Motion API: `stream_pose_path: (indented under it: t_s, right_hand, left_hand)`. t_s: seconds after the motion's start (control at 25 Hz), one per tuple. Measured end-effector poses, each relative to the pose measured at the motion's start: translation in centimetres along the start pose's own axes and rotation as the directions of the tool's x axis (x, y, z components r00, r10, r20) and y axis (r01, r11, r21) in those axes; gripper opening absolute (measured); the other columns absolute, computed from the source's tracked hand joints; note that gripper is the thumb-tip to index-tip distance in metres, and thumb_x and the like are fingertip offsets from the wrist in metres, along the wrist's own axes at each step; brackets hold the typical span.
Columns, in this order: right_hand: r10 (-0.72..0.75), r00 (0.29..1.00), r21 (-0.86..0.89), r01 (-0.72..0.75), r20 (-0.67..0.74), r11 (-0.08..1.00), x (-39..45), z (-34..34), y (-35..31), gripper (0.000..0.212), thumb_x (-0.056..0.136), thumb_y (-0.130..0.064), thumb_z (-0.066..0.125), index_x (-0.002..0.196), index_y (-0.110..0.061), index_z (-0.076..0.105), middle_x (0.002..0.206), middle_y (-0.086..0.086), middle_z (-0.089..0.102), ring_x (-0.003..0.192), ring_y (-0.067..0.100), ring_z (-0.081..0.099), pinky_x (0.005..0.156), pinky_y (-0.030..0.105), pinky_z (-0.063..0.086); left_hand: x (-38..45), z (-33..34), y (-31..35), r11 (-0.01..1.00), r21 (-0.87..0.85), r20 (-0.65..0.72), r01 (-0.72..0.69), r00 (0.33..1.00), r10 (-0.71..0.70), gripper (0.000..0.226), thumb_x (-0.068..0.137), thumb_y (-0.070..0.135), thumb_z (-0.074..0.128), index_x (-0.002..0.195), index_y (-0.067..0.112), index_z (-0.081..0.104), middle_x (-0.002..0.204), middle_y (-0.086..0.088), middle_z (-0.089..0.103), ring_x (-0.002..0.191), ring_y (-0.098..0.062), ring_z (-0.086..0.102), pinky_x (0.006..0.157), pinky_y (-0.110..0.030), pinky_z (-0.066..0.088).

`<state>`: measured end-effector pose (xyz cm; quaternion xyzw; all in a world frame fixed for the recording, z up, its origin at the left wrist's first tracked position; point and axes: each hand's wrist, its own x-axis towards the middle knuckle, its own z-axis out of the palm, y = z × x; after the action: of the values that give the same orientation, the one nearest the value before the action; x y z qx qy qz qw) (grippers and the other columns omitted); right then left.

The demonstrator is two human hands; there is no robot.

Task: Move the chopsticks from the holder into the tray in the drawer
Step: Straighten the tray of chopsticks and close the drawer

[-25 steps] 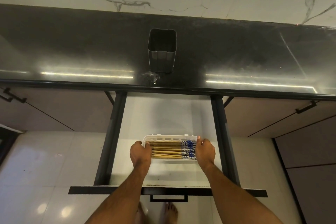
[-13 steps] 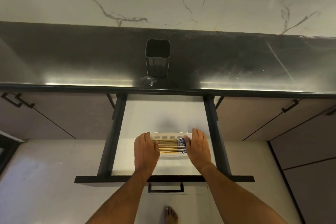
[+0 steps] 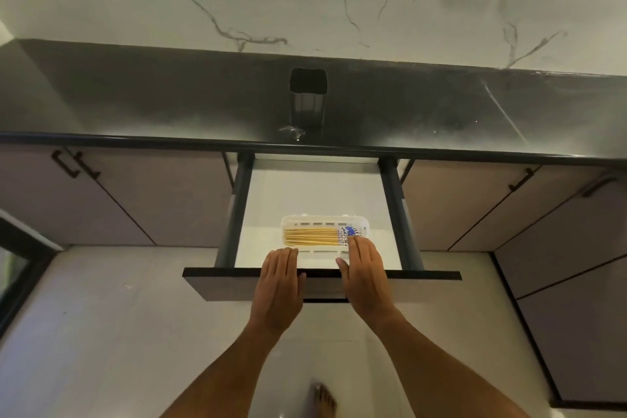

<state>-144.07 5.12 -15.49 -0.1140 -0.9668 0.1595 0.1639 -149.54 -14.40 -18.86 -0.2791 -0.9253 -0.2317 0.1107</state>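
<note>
Chopsticks (image 3: 314, 237) lie flat in the white tray (image 3: 324, 223), tips toward the left end, blue-patterned ends toward the right end. Tray sits on the white floor of the open drawer (image 3: 315, 187), nearer the drawer's front edge than its back. Left hand (image 3: 281, 282) palm down, fingers straight and together, spread flat over the drawer's front panel with fingertips at the tray's near left corner; grip wide, holding nothing. Right hand (image 3: 364, 270) also palm down and flat, fingers reaching over the tray's near right corner and touching or just above the patterned ends, cannot tell which; grip wide, nothing held. Dark holder (image 3: 308, 98) stands upright on the black worktop (image 3: 441, 105) close to its front edge, directly behind the drawer, looks empty inside. Bare foot (image 3: 324, 400) on the pale floor below.
</note>
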Motion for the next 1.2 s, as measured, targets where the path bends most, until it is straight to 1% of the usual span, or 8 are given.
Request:
stream_pose_path:
  t_s: [0.12,0.28,0.44,0.56,0.68,0.88,1.04,1.2]
  right_hand:
    - [-0.112,0.994,-0.063,0.113,0.019,0.992,-3.4,0.6,0.3,0.051,0.097,-0.028,0.063,0.140,-0.003,0.052,0.134,0.017,0.060,0.125,0.031,0.057,0.106,0.044,0.050]
    - [-0.235,0.965,-0.128,0.249,0.116,0.960,-7.0,2.3,1.5,0.045,0.105,-0.034,0.045,0.142,-0.008,0.046,0.135,0.012,0.058,0.125,0.026,0.055,0.108,0.036,0.044]
    - [-0.137,0.960,-0.176,0.183,0.242,0.967,-8.8,4.3,2.1,0.045,0.100,-0.034,0.057,0.135,-0.007,0.055,0.130,0.014,0.062,0.121,0.030,0.060,0.106,0.040,0.048]
    - [-0.080,0.937,-0.201,0.156,0.339,0.967,-8.7,5.1,2.2,0.051,0.100,-0.033,0.058,0.142,-0.006,0.051,0.137,0.014,0.059,0.127,0.031,0.058,0.109,0.041,0.045]
    - [-0.059,0.901,-0.199,0.158,0.429,0.967,-7.8,6.0,2.2,0.053,0.102,-0.031,0.053,0.148,-0.006,0.046,0.146,0.016,0.054,0.136,0.033,0.051,0.115,0.043,0.036]
    - [-0.079,0.825,-0.238,0.251,0.560,0.938,-5.1,6.9,3.0,0.055,0.099,-0.021,0.060,0.150,-0.009,0.042,0.148,0.016,0.050,0.142,0.033,0.039,0.119,0.043,0.029]
    - [-0.051,0.806,-0.276,0.260,0.590,0.925,-1.8,7.6,3.4,0.054,0.095,-0.017,0.067,0.144,-0.007,0.049,0.144,0.016,0.055,0.143,0.033,0.038,0.118,0.044,0.033]
    - [-0.050,0.807,-0.295,0.273,0.589,0.916,1.6,8.4,4.0,0.045,0.097,-0.019,0.064,0.139,-0.007,0.055,0.138,0.015,0.060,0.140,0.032,0.043,0.117,0.042,0.034]
  left_hand:
    - [-3.0,0.3,0.0,0.996,0.068,0.064,-0.050,0.997,0.046,0.047,0.102,0.030,0.050,0.143,0.006,0.048,0.143,-0.016,0.054,0.135,-0.032,0.049,0.119,-0.046,0.035]
    - [-5.5,1.1,-0.3,0.990,0.109,0.154,-0.087,0.986,0.070,0.050,0.104,0.031,0.039,0.146,0.004,0.046,0.146,-0.017,0.052,0.138,-0.035,0.048,0.118,-0.044,0.034]
    - [-6.6,2.5,-0.6,0.990,0.106,0.237,-0.088,0.970,0.061,0.047,0.102,0.031,0.039,0.138,0.005,0.052,0.136,-0.017,0.061,0.127,-0.034,0.060,0.108,-0.043,0.045]
    - [-6.3,3.3,-0.5,0.995,0.100,0.321,-0.016,0.947,-0.017,0.044,0.097,0.025,0.060,0.135,0.004,0.057,0.131,-0.016,0.066,0.120,-0.034,0.064,0.103,-0.042,0.049]
    - [-5.3,4.2,-0.5,0.993,0.113,0.399,-0.038,0.917,-0.010,0.061,0.080,0.021,0.083,0.134,0.004,0.062,0.131,-0.015,0.067,0.121,-0.035,0.065,0.103,-0.045,0.047]
    - [-3.6,5.2,-1.0,0.992,0.125,0.529,0.003,0.846,-0.069,0.081,0.060,0.016,0.096,0.133,0.006,0.063,0.131,-0.014,0.067,0.120,-0.034,0.066,0.098,-0.044,0.053]
    - [-0.7,6.0,-1.6,0.987,0.155,0.596,-0.049,0.801,-0.054,0.097,0.038,0.016,0.104,0.127,0.007,0.068,0.128,-0.013,0.069,0.118,-0.034,0.067,0.095,-0.046,0.053]
    - [2.5,7.6,-1.8,0.989,0.145,0.649,0.000,0.754,-0.096,0.082,0.063,0.013,0.095,0.137,0.011,0.060,0.135,-0.009,0.065,0.125,-0.028,0.063,0.102,-0.038,0.050]
